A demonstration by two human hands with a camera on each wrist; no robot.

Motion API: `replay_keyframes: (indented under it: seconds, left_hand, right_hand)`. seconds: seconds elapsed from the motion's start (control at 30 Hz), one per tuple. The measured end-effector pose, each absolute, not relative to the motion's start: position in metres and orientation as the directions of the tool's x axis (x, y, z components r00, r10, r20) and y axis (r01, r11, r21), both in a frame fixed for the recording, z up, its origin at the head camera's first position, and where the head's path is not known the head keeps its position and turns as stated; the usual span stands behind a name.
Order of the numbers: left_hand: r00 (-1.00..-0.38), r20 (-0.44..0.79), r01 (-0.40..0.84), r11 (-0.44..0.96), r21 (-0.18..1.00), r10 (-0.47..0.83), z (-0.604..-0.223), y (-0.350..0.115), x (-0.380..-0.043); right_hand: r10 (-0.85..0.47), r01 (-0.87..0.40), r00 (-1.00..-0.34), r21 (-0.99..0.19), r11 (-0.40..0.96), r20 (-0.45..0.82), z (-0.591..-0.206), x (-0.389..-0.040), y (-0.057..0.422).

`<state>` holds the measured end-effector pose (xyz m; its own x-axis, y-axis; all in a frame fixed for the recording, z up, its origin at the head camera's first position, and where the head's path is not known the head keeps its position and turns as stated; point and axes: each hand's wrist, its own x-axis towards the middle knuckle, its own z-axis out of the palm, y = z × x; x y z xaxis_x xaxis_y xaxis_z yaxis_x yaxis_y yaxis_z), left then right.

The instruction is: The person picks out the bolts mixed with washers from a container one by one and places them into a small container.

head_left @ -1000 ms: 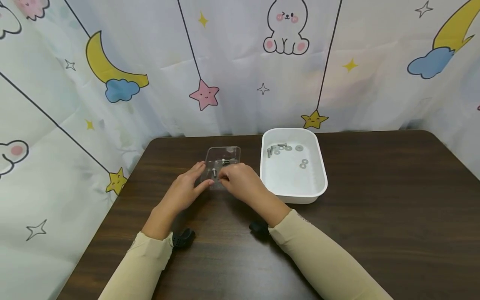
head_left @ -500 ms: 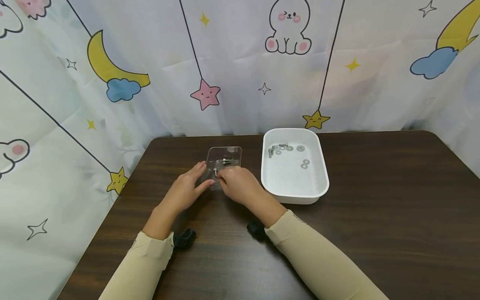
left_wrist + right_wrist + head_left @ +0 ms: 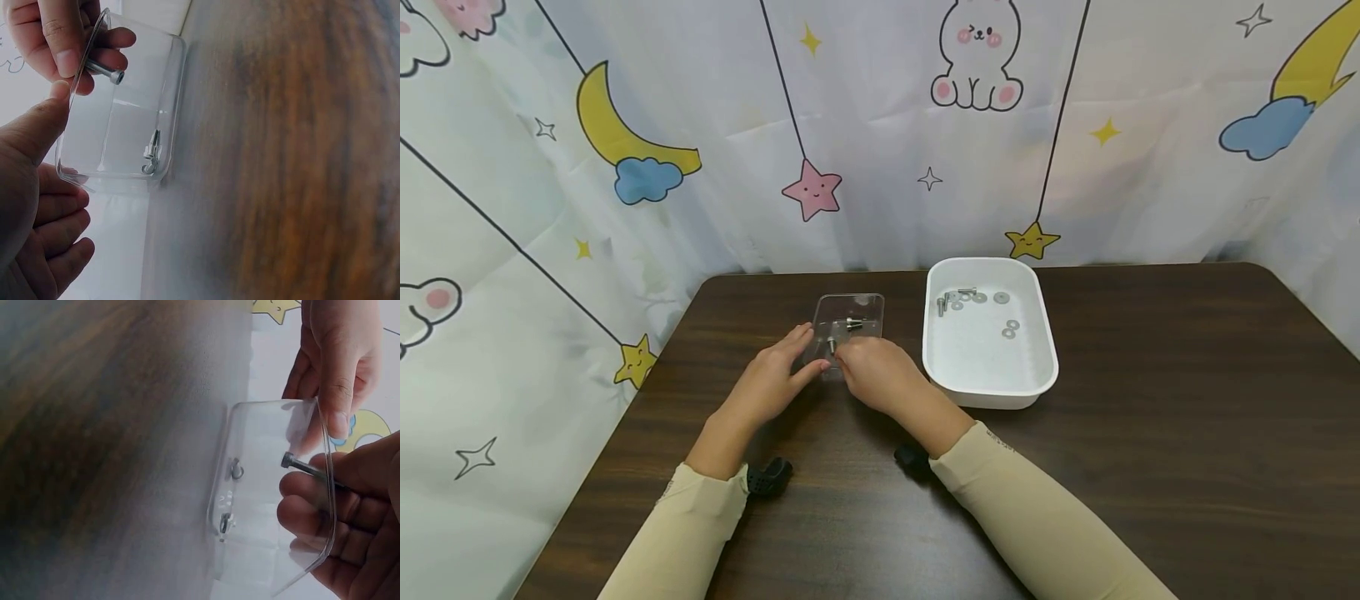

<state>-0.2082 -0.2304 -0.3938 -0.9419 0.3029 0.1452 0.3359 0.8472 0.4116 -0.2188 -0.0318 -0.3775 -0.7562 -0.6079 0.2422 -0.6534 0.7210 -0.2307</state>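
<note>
Apparently mid-transfer, right hand fingers pinched silver metal bolt at clear plastic box, left hand fingers extended alongside, next likely needing controlled lowering or lifting.

"How is the table laid out?"
"The box is set left of the tray; both are backed by the curtain."
"What is contained?"
"Screws in the tray's far left corner, washers beside them and further right; fittings in the box."
"How is the box flanked?"
"By the left hand and right hand."
</note>
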Motion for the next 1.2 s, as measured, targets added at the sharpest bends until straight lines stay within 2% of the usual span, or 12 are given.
replay_keyframes:
  seconds: [0.43, 0.7, 0.9, 1.2]
  left_hand:
    - [-0.943, 0.139, 0.332, 0.847, 0.415, 0.302, -0.394, -0.230, -0.209]
    - [-0.948, 0.120, 0.317, 0.852, 0.417, 0.294, -0.394, -0.231, -0.207]
    - [-0.949, 0.105, 0.312, 0.846, 0.432, 0.297, -0.393, -0.231, -0.207]
    - [-0.954, 0.079, 0.293, 0.835, 0.466, 0.290, -0.391, -0.231, -0.209]
  right_hand:
    - [-0.618, -0.679, -0.731, -0.217, 0.701, 0.289, -0.381, -0.218, -0.029]
    - [-0.635, -0.725, -0.687, -0.275, 0.631, 0.354, -0.381, -0.217, -0.018]
    - [-0.602, -0.747, -0.662, -0.334, 0.575, 0.445, -0.375, -0.214, 0.000]
    - [-0.519, -0.762, -0.631, -0.339, 0.551, 0.576, -0.376, -0.215, 0.056]
